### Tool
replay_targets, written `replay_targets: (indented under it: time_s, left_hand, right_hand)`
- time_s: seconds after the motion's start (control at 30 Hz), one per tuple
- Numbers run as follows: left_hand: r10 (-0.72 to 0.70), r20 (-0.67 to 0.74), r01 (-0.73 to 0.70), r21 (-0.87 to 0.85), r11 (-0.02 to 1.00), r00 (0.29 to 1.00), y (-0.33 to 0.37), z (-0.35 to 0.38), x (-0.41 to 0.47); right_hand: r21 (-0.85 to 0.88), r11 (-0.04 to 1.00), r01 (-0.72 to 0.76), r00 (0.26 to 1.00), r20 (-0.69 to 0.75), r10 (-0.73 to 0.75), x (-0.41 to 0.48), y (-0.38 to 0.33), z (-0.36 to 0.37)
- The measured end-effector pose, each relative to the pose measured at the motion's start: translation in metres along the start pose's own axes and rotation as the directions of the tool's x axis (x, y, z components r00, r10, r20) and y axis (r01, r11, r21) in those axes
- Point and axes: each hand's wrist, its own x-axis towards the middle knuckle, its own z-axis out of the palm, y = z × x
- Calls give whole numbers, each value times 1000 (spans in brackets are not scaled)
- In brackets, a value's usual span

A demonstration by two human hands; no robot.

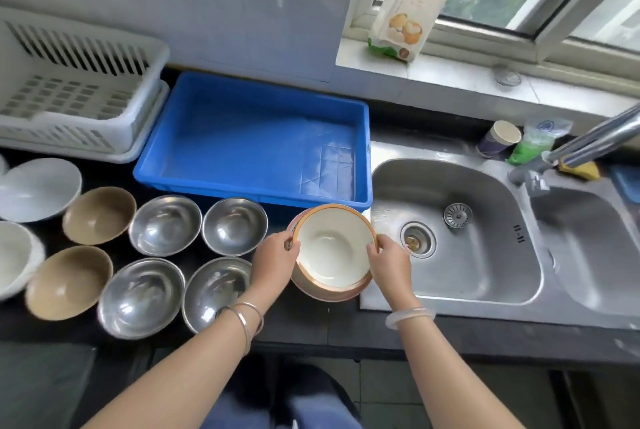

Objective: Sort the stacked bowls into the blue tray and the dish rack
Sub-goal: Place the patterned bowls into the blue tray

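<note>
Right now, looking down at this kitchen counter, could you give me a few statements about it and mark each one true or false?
1. The blue tray has no bowls in it. True.
2. Only one hand holds the orange-rimmed bowl. False: the left hand and the right hand both grip its rim.
3. The steel bowls sit to the left of that bowl. True.
4. The dish rack is full of bowls. False: no bowls show in it.
</note>
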Motion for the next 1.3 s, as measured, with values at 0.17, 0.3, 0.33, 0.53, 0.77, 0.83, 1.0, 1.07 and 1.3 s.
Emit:
replay_targets:
  time_s: [0.17,0.3,0.33,0.53,0.77,0.83,1.0,1.07,1.3]
  left_hand:
    - [-35,-44,36,32,999,998,-4,-10,7]
    - [-11,-56,17,100,995,998,-7,-18,11]
    - [-5,-58,12,115,993,998,-6,-18,11]
    - [27,-75,-20,93,995,997,6,-21,7]
    - [121,-7,-121,-38,992,993,55,-22,16]
    - [143,26,-140,-75,987,989,69,-14,12]
    - [170,162,-154,-109,982,972,92,22,-1]
    - [179,214,-161,-99,982,960,94,39,-7]
    - [156,334,-163,-7,987,930,82,80,-22]
  right_hand:
    - [68,998,-17,999,32,15,-18,-6,12]
    - [27,999,-28,998,-53,29,-30,-15,20]
    - [7,1000,-18,998,-68,19,-30,-17,20]
    - [60,997,-41,998,-51,44,-33,-18,8]
    - [185,982,-45,987,-144,73,-34,-10,-37]
    - [186,980,-64,976,-195,100,-34,-1,-55]
    - [160,976,-151,950,-249,188,-39,35,-87]
    - [152,970,-188,942,-252,222,-43,53,-92]
    - [130,947,-295,930,-190,316,-48,96,-84]
